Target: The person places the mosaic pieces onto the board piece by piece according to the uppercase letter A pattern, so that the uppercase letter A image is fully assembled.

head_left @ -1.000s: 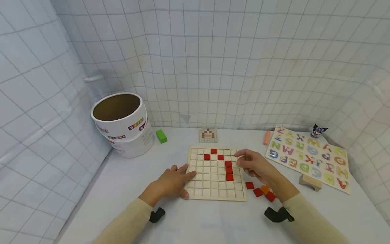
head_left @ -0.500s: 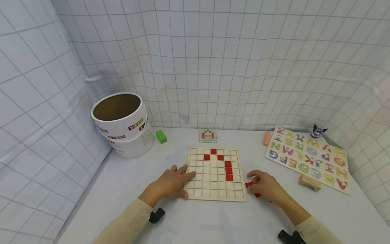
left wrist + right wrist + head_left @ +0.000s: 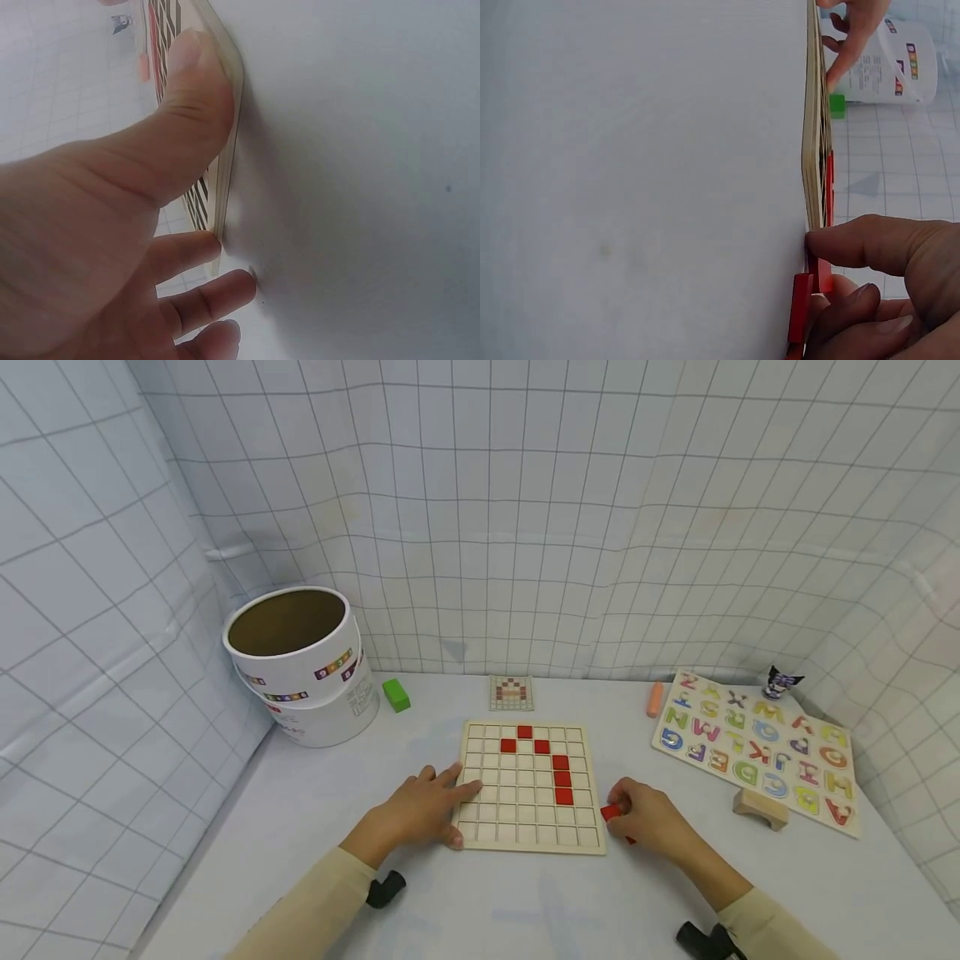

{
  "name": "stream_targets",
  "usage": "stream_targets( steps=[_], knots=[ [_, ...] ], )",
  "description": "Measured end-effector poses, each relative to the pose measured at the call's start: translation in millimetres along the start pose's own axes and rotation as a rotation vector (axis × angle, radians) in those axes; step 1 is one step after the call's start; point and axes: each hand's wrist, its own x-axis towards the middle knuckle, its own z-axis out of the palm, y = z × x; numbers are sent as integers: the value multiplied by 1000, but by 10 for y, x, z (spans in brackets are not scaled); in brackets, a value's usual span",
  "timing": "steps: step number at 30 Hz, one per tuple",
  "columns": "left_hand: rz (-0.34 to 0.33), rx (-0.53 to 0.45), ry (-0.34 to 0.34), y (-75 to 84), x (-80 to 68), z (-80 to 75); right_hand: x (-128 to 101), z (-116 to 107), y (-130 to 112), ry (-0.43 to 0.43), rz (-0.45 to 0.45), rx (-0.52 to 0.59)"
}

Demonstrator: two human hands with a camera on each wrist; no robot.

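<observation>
A cream gridded board (image 3: 527, 837) lies on the table, with several red square tiles (image 3: 562, 779) set in its cells. My left hand (image 3: 420, 810) rests on its left edge, fingers spread; in the left wrist view the thumb (image 3: 187, 112) lies over the board's rim. Beside the right edge, my right hand (image 3: 648, 818) pinches a red tile (image 3: 611, 812) between thumb and fingers. The right wrist view shows this tile tilted up near the board's edge. Another red tile (image 3: 800, 307) lies below it, and the hand hides other loose pieces.
Behind the board lies a small pattern card (image 3: 512, 693). A white bucket (image 3: 315, 693) and a green block (image 3: 397, 695) are at back left. To the right are an alphabet puzzle board (image 3: 757, 752), a wooden arch block (image 3: 761, 808), an orange stick (image 3: 655, 700) and a small figurine (image 3: 780, 682).
My right hand has come from above the board's right edge down to the loose tiles and taken hold of a red one. The left hand has stayed in place.
</observation>
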Motion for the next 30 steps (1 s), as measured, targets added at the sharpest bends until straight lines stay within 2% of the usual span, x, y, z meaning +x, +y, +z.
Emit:
stream_targets(
  steps=[5,9,13,19,22,25,30],
  knots=[
    [-3,6,-1,-9,16,13,2,-17,30,7,-10,14],
    [-2,1,-2,-12,23,19,12,-69,72,8,7,68],
    [-4,-3,-2,-10,19,9,75,-135,137,-9,28,185],
    [-3,-17,-5,10,21,9,190,-230,188,-74,14,464],
    [-2,-16,-2,5,24,9,307,-239,82,-81,28,548],
    [-8,-14,3,-6,21,8,510,-187,-97,-80,24,581],
    [-8,-33,8,-8,14,3,835,29,-490,-133,-57,593]
  ],
)
